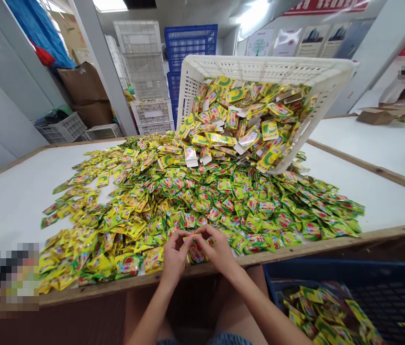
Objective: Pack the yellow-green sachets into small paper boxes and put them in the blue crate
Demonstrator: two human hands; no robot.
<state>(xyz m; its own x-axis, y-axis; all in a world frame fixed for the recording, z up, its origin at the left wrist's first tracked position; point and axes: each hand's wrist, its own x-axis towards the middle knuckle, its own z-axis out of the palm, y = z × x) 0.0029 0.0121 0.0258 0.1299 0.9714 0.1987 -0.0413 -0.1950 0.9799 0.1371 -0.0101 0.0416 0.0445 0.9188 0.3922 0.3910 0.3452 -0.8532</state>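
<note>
My left hand [175,255] and my right hand [217,249] meet at the table's front edge, fingertips pinched together around a small yellow thing [192,237], mostly hidden by the fingers. It looks like a packet, but its details are too small to tell. Under and around the hands lies a wide heap of small packets, green ones [256,206] in the middle and right, yellow ones [91,242] to the left. Behind them a white basket [267,64] lies tipped forward, with many small yellow boxes [220,139] at its mouth and spilling onto the heap.
A wooden rim [378,235] runs along the front of the white table [5,206]. Below right, a blue crate [382,273] holds yellow boxes. Stacked white crates [143,62] and blue crates [191,40] stand behind. Part of a person shows at the far right.
</note>
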